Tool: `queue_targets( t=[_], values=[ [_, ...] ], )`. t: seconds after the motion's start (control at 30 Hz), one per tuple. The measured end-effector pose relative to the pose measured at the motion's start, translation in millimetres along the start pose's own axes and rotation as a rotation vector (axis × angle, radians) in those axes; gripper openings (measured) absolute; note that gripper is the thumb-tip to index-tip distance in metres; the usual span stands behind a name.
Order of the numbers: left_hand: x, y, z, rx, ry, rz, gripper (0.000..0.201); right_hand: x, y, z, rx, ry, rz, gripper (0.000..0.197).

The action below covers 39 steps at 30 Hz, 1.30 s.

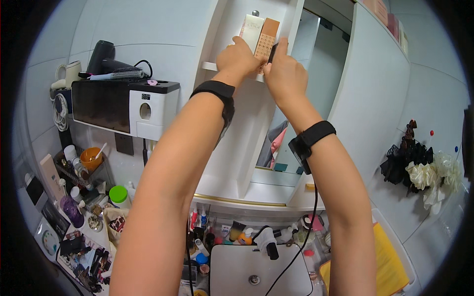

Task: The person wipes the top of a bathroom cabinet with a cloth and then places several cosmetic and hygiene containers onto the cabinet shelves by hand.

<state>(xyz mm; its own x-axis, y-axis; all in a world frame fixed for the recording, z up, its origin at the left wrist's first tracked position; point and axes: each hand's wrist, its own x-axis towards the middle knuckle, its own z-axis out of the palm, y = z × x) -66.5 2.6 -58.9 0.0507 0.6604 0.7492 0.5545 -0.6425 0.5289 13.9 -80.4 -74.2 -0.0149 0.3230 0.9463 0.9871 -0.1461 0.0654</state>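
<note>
Both my arms reach up to a shelf (209,65) inside the white wall cabinet. My left hand (238,58) is closed around the lower part of a white box (252,30), one finger up along its left side. Right beside that box stands a tan box with a studded front (267,40), its lower end close to my left fingertips. My right hand (287,74) pinches a slim black object (272,53) at the tan box's right side; its kind cannot be made out. Behind the white box shows a small silvery round cap (255,13).
A mirror (316,69) is right of the shelves. Below lie a white sink (256,271) and a counter crowded with bottles. Left, a hair dryer (101,56) and brush top a wall-mounted unit (155,111). Hair ties (419,167) hang right; a yellow cloth (382,261) lies lower right.
</note>
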Motion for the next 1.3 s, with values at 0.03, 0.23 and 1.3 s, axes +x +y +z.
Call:
queue_targets(
  t=[0.03,0.23,1.3],
  values=[
    [2,-3,0,0.003,-0.003,0.001,0.081,1,-2,-2,-0.072,-0.072,0.030,0.066],
    [4,-5,-2,0.053,-0.002,0.009,0.077,12,3,-11,-0.095,-0.176,0.022,0.065],
    [10,-37,9,0.283,0.342,0.496,0.057,-67,58,-77,0.092,-0.141,-0.230,0.064]
  ],
)
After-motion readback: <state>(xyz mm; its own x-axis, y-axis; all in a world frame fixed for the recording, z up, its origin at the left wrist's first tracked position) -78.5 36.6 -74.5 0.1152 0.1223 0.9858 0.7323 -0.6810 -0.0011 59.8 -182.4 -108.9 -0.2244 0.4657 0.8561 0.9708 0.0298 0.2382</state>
